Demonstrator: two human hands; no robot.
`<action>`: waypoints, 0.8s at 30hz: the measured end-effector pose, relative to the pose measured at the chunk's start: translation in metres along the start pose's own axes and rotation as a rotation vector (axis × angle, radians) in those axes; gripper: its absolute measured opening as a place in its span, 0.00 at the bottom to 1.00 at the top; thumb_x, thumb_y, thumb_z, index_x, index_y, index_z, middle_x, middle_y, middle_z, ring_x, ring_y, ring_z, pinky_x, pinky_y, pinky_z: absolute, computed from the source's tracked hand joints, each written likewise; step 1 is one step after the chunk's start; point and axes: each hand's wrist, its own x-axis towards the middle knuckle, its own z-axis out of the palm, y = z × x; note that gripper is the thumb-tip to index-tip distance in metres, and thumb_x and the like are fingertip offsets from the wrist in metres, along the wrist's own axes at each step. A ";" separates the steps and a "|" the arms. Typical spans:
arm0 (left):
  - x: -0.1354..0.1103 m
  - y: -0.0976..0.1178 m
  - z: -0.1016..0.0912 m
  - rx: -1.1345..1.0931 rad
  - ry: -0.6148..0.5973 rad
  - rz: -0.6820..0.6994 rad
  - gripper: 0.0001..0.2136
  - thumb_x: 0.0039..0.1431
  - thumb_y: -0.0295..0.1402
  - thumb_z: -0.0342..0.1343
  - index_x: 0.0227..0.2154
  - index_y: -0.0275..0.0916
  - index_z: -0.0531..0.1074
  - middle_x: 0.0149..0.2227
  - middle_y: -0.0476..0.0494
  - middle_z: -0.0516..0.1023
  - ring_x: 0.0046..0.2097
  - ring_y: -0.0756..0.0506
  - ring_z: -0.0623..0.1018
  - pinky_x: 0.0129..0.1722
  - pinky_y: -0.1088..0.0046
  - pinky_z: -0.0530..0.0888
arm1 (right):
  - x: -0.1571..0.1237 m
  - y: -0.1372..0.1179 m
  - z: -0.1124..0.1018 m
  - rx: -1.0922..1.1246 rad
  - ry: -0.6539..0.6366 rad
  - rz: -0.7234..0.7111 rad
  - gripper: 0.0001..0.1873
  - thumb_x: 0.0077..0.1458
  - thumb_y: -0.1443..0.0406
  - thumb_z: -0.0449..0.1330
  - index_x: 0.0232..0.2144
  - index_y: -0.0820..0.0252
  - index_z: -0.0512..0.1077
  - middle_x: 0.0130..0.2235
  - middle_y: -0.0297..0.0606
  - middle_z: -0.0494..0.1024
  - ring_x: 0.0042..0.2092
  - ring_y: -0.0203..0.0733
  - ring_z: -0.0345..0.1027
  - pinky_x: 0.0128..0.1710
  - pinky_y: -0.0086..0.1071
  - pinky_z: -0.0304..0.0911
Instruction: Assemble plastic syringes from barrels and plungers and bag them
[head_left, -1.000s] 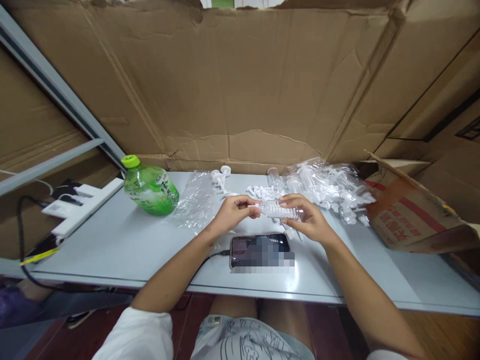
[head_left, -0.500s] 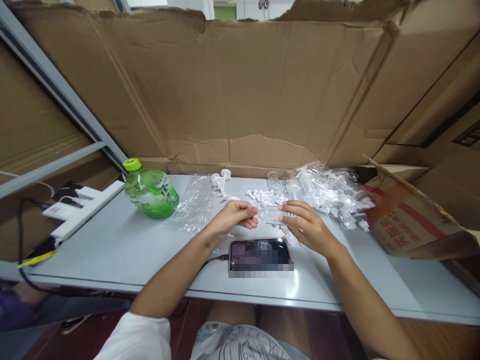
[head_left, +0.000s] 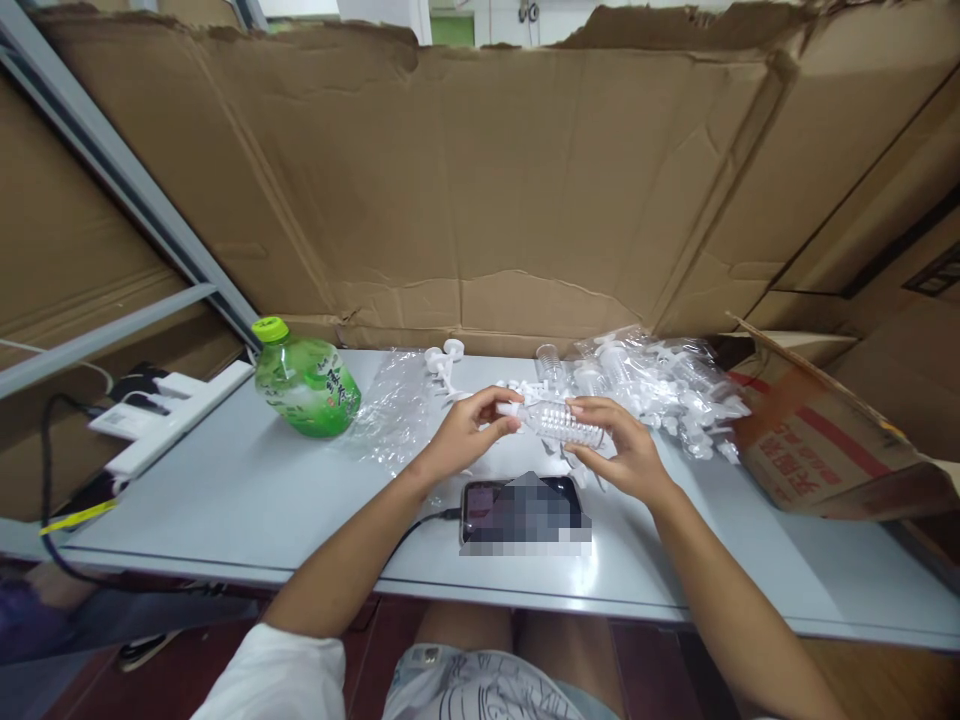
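A small clear ribbed plastic bottle point(head_left: 553, 420) lies sideways in the air between my hands, its neck toward the left. My right hand point(head_left: 619, 440) grips its base end, thumb below and fingers above. With thumb and fingers, my left hand point(head_left: 480, 425) pinches the white cap point(head_left: 509, 409) at the bottle's neck. Behind the bottle, small white plastic parts point(head_left: 525, 387) are spread on the table, partly hidden by my hands. A phone point(head_left: 521, 508) with a cable plugged in lies below my hands.
To the left stands a green drink bottle point(head_left: 307, 385) beside crumpled clear plastic film point(head_left: 390, 420). White pump-like pieces point(head_left: 444, 360) lie at the back. Bagged white parts point(head_left: 660, 385) and an open cardboard box point(head_left: 817, 430) are on the right. A cardboard wall point(head_left: 480, 190) rises behind the table point(head_left: 300, 500).
The bottle has turned slightly and shows more of its length. My left fingers have moved up around its cap end, and my right hand has shifted its grip toward the base.
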 end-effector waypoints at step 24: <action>-0.003 0.002 0.004 0.358 0.082 0.634 0.05 0.52 0.26 0.60 0.33 0.37 0.72 0.35 0.42 0.76 0.38 0.49 0.77 0.39 0.71 0.74 | 0.007 -0.018 0.005 0.660 0.058 0.693 0.15 0.47 0.55 0.65 0.34 0.57 0.72 0.22 0.32 0.75 0.21 0.38 0.69 0.23 0.32 0.67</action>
